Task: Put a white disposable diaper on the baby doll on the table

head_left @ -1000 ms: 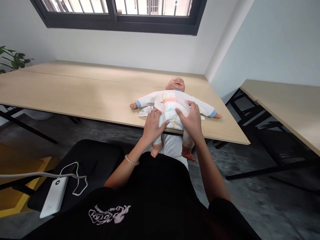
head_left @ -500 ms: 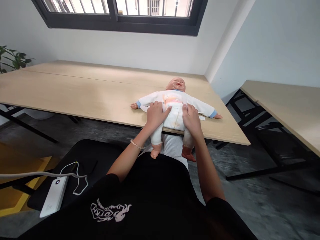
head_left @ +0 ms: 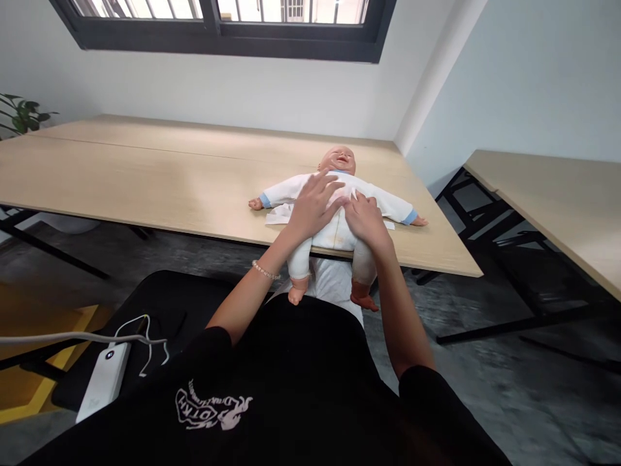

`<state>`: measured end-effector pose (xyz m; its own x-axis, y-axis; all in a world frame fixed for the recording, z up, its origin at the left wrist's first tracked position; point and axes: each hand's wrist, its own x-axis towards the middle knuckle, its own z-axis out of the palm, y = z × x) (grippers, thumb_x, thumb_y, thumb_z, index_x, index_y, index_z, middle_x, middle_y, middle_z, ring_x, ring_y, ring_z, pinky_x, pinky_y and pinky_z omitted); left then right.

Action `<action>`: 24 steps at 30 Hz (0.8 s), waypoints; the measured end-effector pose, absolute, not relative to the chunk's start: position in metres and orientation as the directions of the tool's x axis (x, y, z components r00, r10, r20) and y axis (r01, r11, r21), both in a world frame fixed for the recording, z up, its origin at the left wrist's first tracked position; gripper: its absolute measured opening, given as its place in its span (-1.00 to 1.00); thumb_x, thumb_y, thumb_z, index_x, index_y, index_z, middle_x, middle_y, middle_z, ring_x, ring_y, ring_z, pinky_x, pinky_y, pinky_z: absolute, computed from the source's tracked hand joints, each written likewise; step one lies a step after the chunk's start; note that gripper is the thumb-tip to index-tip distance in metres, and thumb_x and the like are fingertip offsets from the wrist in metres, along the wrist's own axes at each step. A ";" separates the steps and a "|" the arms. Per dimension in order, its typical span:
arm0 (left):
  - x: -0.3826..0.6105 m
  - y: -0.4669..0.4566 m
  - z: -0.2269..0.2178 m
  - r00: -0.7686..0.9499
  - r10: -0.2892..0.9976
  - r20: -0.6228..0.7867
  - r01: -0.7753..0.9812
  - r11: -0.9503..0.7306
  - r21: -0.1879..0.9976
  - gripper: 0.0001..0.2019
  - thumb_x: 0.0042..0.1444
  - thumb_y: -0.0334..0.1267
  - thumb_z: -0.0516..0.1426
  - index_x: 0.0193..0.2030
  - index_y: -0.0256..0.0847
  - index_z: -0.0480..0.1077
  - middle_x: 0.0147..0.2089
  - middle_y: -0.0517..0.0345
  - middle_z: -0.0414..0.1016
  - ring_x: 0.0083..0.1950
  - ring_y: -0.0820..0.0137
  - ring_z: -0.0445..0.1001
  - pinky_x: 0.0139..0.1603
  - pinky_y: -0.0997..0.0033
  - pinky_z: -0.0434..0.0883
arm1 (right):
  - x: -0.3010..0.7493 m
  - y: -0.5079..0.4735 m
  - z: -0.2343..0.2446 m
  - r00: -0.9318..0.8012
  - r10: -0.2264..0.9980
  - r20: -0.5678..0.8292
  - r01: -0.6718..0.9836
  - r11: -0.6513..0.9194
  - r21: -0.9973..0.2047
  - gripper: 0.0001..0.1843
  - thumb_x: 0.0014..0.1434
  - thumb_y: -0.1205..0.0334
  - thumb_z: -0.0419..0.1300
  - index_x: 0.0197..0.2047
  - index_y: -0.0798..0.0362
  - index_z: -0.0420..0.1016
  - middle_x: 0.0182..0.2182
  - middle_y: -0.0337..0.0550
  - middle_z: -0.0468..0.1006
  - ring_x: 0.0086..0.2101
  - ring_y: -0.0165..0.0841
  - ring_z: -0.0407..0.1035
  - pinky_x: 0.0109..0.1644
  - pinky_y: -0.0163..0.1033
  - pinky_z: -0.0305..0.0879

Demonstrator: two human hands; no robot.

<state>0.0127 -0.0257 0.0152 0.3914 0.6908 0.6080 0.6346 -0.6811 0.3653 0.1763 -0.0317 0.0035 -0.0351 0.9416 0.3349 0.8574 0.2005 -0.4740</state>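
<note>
A baby doll [head_left: 339, 158] in a white suit with blue cuffs lies on its back at the near edge of a long wooden table [head_left: 145, 188]. Its arms are spread and its bare legs hang over the edge. My left hand [head_left: 314, 204] lies flat on the doll's chest with fingers stretched out. My right hand [head_left: 365, 217] rests on the doll's belly, fingertips pinched on a fold of the white suit near the chest. A white cloth [head_left: 279, 213] lies under the doll's left side.
A black chair [head_left: 160, 304] at my left carries a white power bank [head_left: 103, 382] with a white cable. A second wooden table [head_left: 548, 200] stands at right. A green plant [head_left: 22, 113] shows at far left. A dark-framed window runs above.
Both hands have slid up the doll from hips to chest. My left hand has flattened with fingers spread, and my right hand now pinches the suit.
</note>
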 end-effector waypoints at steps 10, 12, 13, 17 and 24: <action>0.031 0.014 0.034 0.750 0.633 0.195 0.506 -0.737 0.447 -0.48 0.54 -0.08 -0.27 0.45 0.07 0.29 0.49 0.29 0.29 0.59 0.28 0.07 0.61 -0.02 -0.16 | 0.170 -0.039 0.005 -0.096 0.938 0.333 0.891 0.230 -0.391 -0.36 0.37 0.18 -0.15 0.36 0.34 0.33 0.27 0.35 0.39 0.23 0.23 0.24 0.33 0.39 0.12; 0.033 0.019 0.034 0.754 0.630 0.186 0.508 -0.739 0.443 -0.47 0.54 -0.09 -0.27 0.40 0.04 0.36 0.47 0.26 0.32 0.57 0.28 0.11 0.61 -0.02 -0.16 | 0.171 -0.046 0.004 -0.115 0.936 0.334 0.880 0.252 -0.403 -0.33 0.36 0.09 -0.07 0.37 0.37 0.31 0.29 0.39 0.37 0.27 0.23 0.24 0.35 0.35 0.13; 0.034 0.022 0.033 0.756 0.628 0.184 0.508 -0.741 0.439 -0.46 0.54 -0.09 -0.27 0.38 0.02 0.39 0.47 0.25 0.33 0.56 0.29 0.12 0.61 -0.02 -0.16 | 0.174 -0.051 0.003 -0.120 0.933 0.339 0.862 0.267 -0.431 -0.31 0.36 0.03 -0.03 0.37 0.35 0.31 0.29 0.37 0.37 0.27 0.22 0.25 0.36 0.32 0.15; 0.034 0.028 0.027 0.762 0.620 0.186 0.510 -0.752 0.418 -0.50 0.53 -0.06 -0.22 0.33 0.04 0.45 0.45 0.26 0.36 0.57 0.28 0.10 0.61 -0.03 -0.17 | 0.195 -0.078 0.000 -0.020 0.914 0.406 0.703 0.301 -0.644 -0.36 0.36 -0.15 0.02 0.28 0.11 0.45 0.24 0.13 0.49 0.22 0.02 0.37 0.34 0.14 0.27; 0.034 0.027 0.025 0.695 0.690 0.199 0.585 -0.705 0.401 -0.57 0.49 0.02 -0.07 0.28 0.04 0.48 0.50 0.23 0.28 0.61 0.14 0.00 0.58 -0.18 -0.17 | 0.234 -0.113 -0.025 0.271 0.890 0.367 0.755 0.040 -0.655 -0.45 0.36 -0.14 -0.11 -0.10 0.03 0.58 -0.08 0.19 0.64 -0.04 0.09 0.49 0.13 0.20 0.36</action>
<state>0.0344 0.0268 0.0250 0.6953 0.6905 0.1994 0.5849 -0.7048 0.4014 0.2340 -0.1132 -0.0246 0.2715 0.8898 0.3669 0.7548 0.0397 -0.6547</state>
